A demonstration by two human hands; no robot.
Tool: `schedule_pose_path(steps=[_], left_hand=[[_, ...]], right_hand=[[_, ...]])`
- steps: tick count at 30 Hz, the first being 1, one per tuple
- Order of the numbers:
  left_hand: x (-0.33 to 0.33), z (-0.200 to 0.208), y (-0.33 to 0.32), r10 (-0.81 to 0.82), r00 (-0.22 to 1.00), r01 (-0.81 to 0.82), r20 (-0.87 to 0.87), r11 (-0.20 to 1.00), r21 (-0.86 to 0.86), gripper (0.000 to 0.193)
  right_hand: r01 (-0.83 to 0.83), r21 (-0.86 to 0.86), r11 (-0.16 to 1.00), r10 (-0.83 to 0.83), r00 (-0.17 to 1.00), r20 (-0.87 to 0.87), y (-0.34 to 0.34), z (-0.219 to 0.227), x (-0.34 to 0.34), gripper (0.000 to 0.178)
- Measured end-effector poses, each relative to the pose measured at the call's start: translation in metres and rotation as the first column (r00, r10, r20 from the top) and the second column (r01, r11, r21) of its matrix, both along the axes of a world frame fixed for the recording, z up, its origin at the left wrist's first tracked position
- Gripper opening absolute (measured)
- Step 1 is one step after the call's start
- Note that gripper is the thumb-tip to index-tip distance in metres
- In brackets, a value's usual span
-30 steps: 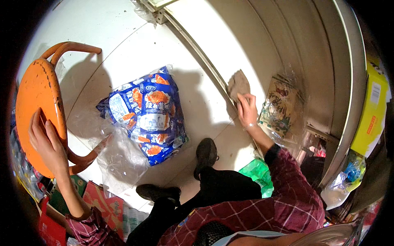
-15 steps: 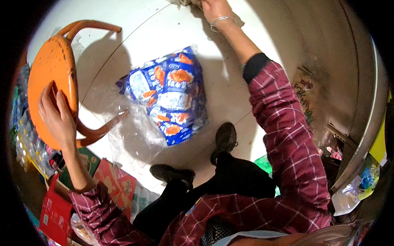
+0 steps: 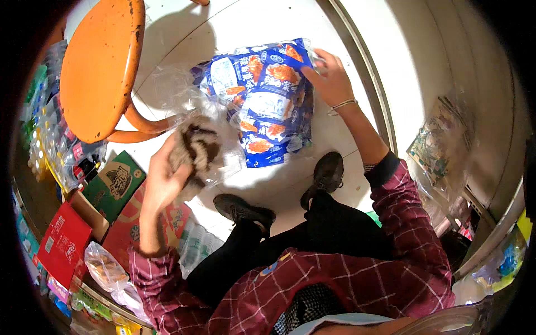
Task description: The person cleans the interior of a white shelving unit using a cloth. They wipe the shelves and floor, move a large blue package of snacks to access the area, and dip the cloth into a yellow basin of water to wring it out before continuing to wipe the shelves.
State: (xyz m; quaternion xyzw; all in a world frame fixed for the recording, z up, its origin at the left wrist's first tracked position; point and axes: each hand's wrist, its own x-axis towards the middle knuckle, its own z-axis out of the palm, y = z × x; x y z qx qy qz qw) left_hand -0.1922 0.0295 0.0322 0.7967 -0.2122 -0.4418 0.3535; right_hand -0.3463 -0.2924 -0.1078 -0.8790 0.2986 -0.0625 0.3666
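Note:
A greyish-brown rag (image 3: 198, 142) is bunched in my left hand (image 3: 163, 181), whose fingers are closed around it. The rag hangs over the clear end of a large plastic bag (image 3: 226, 159). Inside that bag are several blue and white snack packets (image 3: 268, 106) with orange food pictures, lying on the floor. My right hand (image 3: 333, 84) is at the bag's far right corner, thumb and fingers apart, the thumb against its edge. A round orange stool (image 3: 103, 67) with chipped paint is tipped on its side at the left, near my left hand.
My black shoes (image 3: 244, 214) stand just below the bag. To the left are a green box (image 3: 116, 183), a red carton (image 3: 64, 243) and wrapped bottles (image 3: 53, 151). A curved metal track (image 3: 368, 67) crosses the floor at right, with a plastic-wrapped bundle (image 3: 438, 145) beyond it.
My left hand has left the stool seat and now holds the rag, which was at my right hand. My right hand has come down from the top to the bag's corner. The view has shifted.

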Motion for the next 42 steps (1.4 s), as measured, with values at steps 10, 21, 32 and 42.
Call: schedule_pose_path(steps=[10, 21, 32, 42], left_hand=[[-0.031, -0.071, 0.064, 0.720, 0.583, -0.743, -0.376, 0.660, 0.111, 0.044], [-0.094, 0.069, -0.139, -0.193, 0.962, 0.082, -0.192, 0.878, -0.471, 0.037], [-0.115, 0.068, -0.206, -0.327, 0.878, 0.477, 0.350, 0.664, -0.575, 0.048], [-0.066, -0.016, -0.099, -0.123, 0.992, 0.116, -0.021, 0.971, -0.208, 0.048]], right_hand=[[0.193, 0.971, 0.140, -0.173, 0.970, -0.168, 0.071, -0.078, -0.049, 0.069], [-0.162, 0.738, 0.655, -0.143, 0.933, 0.331, 0.045, 0.062, -0.069, 0.054], [0.683, 0.699, 0.212, -0.885, 0.438, -0.160, -0.212, 0.068, -0.177, 0.043], [0.125, -0.660, 0.741, -0.166, 0.986, 0.000, -0.110, 0.049, -0.118, 0.052]])
